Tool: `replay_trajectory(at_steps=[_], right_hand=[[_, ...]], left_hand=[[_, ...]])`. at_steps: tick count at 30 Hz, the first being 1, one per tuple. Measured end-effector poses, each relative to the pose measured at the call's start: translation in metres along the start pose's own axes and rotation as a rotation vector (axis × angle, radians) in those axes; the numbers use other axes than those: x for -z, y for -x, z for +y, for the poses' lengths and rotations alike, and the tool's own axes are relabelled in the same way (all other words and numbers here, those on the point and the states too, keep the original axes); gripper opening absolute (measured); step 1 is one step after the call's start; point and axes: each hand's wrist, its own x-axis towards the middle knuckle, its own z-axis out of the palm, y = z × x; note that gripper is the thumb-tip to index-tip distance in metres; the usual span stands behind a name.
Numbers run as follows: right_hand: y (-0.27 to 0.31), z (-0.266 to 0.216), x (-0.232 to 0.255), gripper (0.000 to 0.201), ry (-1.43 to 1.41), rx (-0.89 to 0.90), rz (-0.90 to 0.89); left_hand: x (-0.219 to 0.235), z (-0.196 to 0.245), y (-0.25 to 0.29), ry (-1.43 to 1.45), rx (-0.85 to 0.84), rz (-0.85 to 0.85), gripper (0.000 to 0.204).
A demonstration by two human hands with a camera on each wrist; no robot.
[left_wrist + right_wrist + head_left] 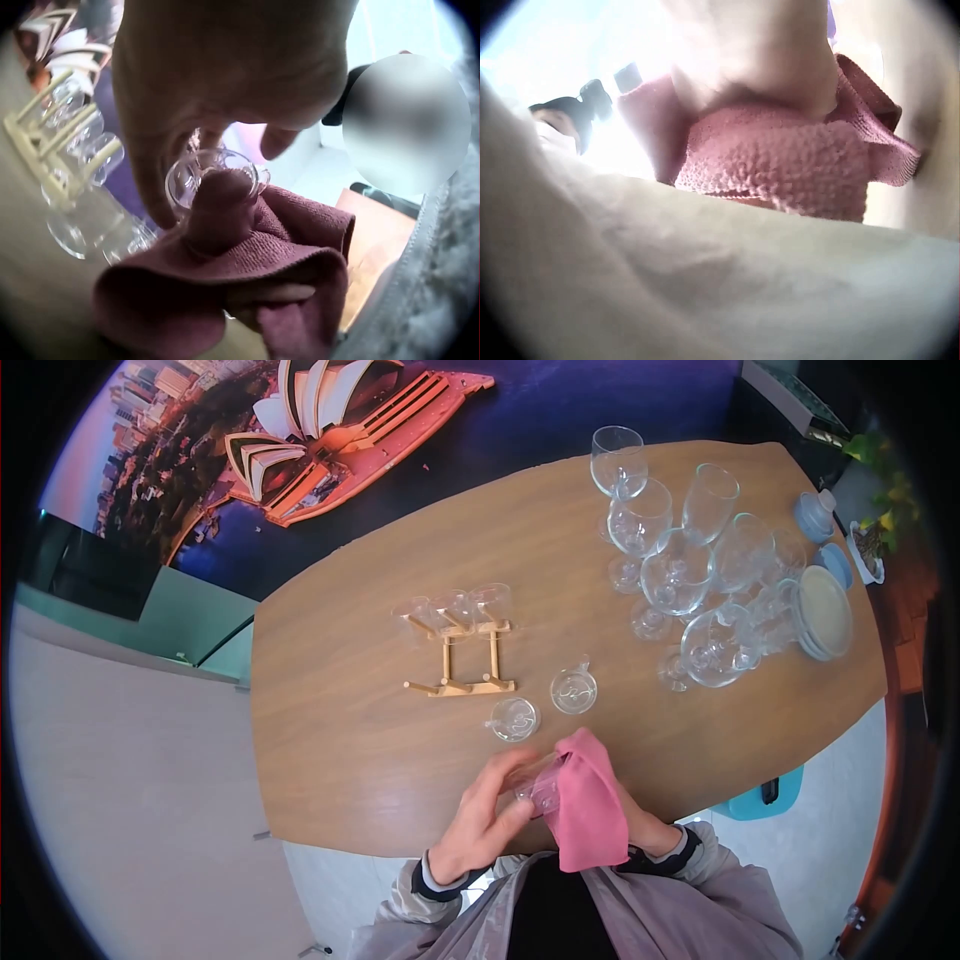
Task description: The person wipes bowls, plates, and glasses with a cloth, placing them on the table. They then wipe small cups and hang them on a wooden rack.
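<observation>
In front of the body, my left hand [478, 825] holds a small clear glass cup [541, 794], with fingers and thumb around its sides. My right hand [650, 828] is mostly covered by a pink cloth [592, 810], which it grips against the cup. From the left wrist, part of the cloth [225, 214] shows pushed into the mouth of the cup [177, 187]. The right wrist view has the cloth [780, 161] bunched under the hand [757, 64]. Two glass cups with handles, one nearer [514, 720] and one to its right [574, 688], stand just beyond the hands.
A wooden peg rack [447, 665] carries three glass cups [452, 610] on its far pegs. Several stemmed glasses [678, 572] crowd the table's right side, beside a round pale-lidded container [824, 614] and blue items [815, 515]. A teal object [762, 798] sits past the near right edge.
</observation>
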Motion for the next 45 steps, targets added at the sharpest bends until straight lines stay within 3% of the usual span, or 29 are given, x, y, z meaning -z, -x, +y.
replay_trajectory(at_steps=[1, 2, 3, 6, 7, 8, 9, 10, 11, 12, 14, 15, 16, 18, 19, 23, 24, 25, 26, 28, 30, 31, 33, 35, 37, 39, 42, 44, 45], right_hand=[[0.0, 0.0, -0.002, 0.039, -0.001, -0.001, -0.001], [0.0, 0.001, -0.004, 0.043, 0.027, 0.116, 0.005], [0.0, 0.001, -0.005, 0.048, 0.056, 0.232, 0.011], [0.003, -0.007, -0.005, 0.043, 0.114, 0.121, -0.072], [0.002, 0.001, -0.001, 0.043, 0.117, 0.123, -0.068], [0.001, 0.016, 0.005, 0.039, 0.311, 0.145, -0.171], [-0.004, 0.013, 0.002, 0.035, 0.504, 0.168, -0.277], [-0.006, 0.008, -0.001, 0.035, 0.504, 0.169, -0.278], [-0.01, 0.0, -0.007, 0.032, 0.528, 0.246, -0.369], [-0.012, -0.009, -0.013, 0.029, 0.55, 0.322, -0.46], [-0.01, 0.001, -0.014, 0.029, 0.394, 0.215, -0.447], [-0.008, -0.004, -0.017, 0.03, 0.449, 0.261, -0.329], [-0.005, -0.006, -0.019, 0.031, 0.502, 0.304, -0.206], [-0.003, 0.003, -0.006, 0.032, 0.479, 0.252, -0.172], [-0.003, 0.006, -0.002, 0.033, 0.46, 0.206, -0.143], [-0.003, -0.002, -0.006, 0.036, 0.299, 0.177, -0.118], [-0.004, 0.002, -0.005, 0.037, 0.536, 0.217, -0.238], [-0.005, 0.002, -0.005, 0.039, 0.774, 0.252, -0.355], [-0.004, 0.0, -0.007, 0.039, 0.774, 0.247, -0.352], [-0.009, -0.016, -0.017, 0.043, 0.836, 0.445, -0.322], [-0.008, -0.023, -0.022, 0.045, 0.79, 0.434, -0.284], [-0.007, -0.024, -0.023, 0.044, 0.801, 0.34, -0.263], [-0.011, -0.027, -0.025, 0.042, 0.815, 0.251, -0.24], [-0.016, -0.027, -0.029, 0.039, 0.605, 0.384, -0.262], [-0.017, -0.012, -0.02, 0.038, 0.642, 0.426, -0.335], [-0.017, 0.003, -0.012, 0.036, 0.679, 0.472, -0.412], [-0.012, 0.01, -0.009, 0.034, 0.639, 0.304, -0.399], [-0.013, 0.0, -0.011, 0.03, 0.405, 0.245, -0.114], [-0.017, -0.005, -0.012, 0.041, 0.194, 0.256, -0.081]], left_hand=[[0.005, 0.005, -0.001, -0.337, -0.251, -0.081, 0.059], [0.007, 0.009, 0.0, -0.674, -0.5, -0.161, 0.062], [-0.002, 0.01, 0.004, -0.69, -0.475, -0.1, 0.07], [0.005, -0.013, 0.005, -0.623, -0.488, -0.028, 0.071], [0.004, -0.003, 0.003, -0.562, -0.451, -0.009, 0.059], [0.005, -0.006, 0.004, -0.558, -0.453, -0.008, 0.059], [0.007, -0.012, 0.006, -0.249, -0.276, -0.052, 0.053], [0.011, -0.018, 0.007, 0.057, -0.095, -0.095, 0.048], [0.015, -0.025, 0.005, 0.18, 0.045, -0.134, 0.047], [0.017, -0.029, 0.004, 0.18, 0.045, -0.132, 0.047], [0.02, -0.033, 0.001, 0.364, 0.532, -0.021, 0.074], [0.016, -0.025, 0.0, 0.318, 0.413, 0.046, 0.065], [0.015, -0.022, 0.003, 0.317, 0.418, 0.04, 0.065], [0.014, -0.017, 0.01, -0.374, -0.35, 0.093, 0.061], [0.018, 0.001, 0.011, -0.741, -0.549, 0.002, 0.067], [0.009, -0.012, 0.012, -0.836, -0.497, -0.017, 0.066], [0.011, -0.014, 0.012, -0.836, -0.497, -0.017, 0.066], [0.014, -0.015, 0.012, -0.719, -0.445, -0.033, 0.067], [0.016, -0.016, 0.013, -0.601, -0.392, -0.048, 0.068], [0.022, -0.01, 0.015, -0.526, -0.341, -0.086, 0.071], [0.03, -0.013, 0.017, -0.12, -0.015, -0.245, 0.075], [0.031, -0.007, 0.014, -0.066, 0.019, -0.264, 0.073], [0.035, -0.005, 0.014, -0.113, 0.018, -0.263, 0.074], [0.034, -0.004, 0.013, -0.157, 0.026, -0.265, 0.074], [0.03, -0.002, 0.012, -0.477, -0.044, -0.209, 0.075], [0.027, -0.006, 0.011, -0.546, -0.09, -0.189, 0.072], [0.031, -0.015, 0.011, -0.577, -0.122, -0.136, 0.07], [0.043, -0.028, 0.014, -0.544, -0.095, -0.098, 0.07], [0.056, -0.041, 0.013, -0.495, -0.165, -0.007, 0.068]])
